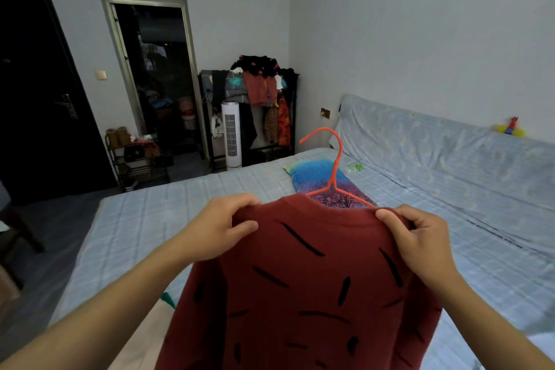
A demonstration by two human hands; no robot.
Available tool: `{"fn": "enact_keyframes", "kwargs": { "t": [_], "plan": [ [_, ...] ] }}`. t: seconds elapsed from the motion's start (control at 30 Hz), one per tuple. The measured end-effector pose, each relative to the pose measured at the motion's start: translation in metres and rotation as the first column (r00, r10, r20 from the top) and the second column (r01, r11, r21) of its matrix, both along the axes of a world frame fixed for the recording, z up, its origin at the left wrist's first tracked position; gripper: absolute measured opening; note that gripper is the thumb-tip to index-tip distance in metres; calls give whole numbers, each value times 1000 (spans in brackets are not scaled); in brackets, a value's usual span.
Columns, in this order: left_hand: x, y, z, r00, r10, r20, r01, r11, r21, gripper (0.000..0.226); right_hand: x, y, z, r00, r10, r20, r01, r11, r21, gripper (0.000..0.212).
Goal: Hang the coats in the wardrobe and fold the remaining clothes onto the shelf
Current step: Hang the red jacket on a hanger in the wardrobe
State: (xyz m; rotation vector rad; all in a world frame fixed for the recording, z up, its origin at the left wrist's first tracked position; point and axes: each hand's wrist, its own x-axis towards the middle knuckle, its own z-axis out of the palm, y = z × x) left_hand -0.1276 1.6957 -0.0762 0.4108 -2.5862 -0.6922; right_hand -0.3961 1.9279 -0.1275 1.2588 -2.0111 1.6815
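Held up between both hands, a red sweater (pixel 300 288) hangs on an orange hanger (pixel 335 171). Left hand (pixel 220 225) grips its left shoulder, right hand (pixel 420 237) pinches the right shoulder. Beyond the hands lies the bed (pixel 180 204).

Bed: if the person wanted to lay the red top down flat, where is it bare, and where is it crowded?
The bed is bare on its near left stretch, beyond the left hand, and along the far right side past the right hand. The pillow takes the middle. The clothes rack in the corner is packed.
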Motion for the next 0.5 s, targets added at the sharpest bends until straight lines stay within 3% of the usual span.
{"fn": "enact_keyframes", "kwargs": {
  "t": [0.1, 0.2, 0.5],
  "plan": [
    [2, -3, -9, 966, -1, -260, -63, 969, -238, 16, 4, -8, 8, 999, 38, 0, -38, 999, -4, 31],
    [-1, -7, -11, 932, -19, -363, -114, 933, -342, 20, 10, -15, 16, 998, 68, 7, -68, 998, -4, 24],
    [-9, -12, -10, 801, 66, -595, -316, 891, -327, 21, 18, -10, 27, 990, 135, -28, -133, 989, 65, 14]
  ]
}}
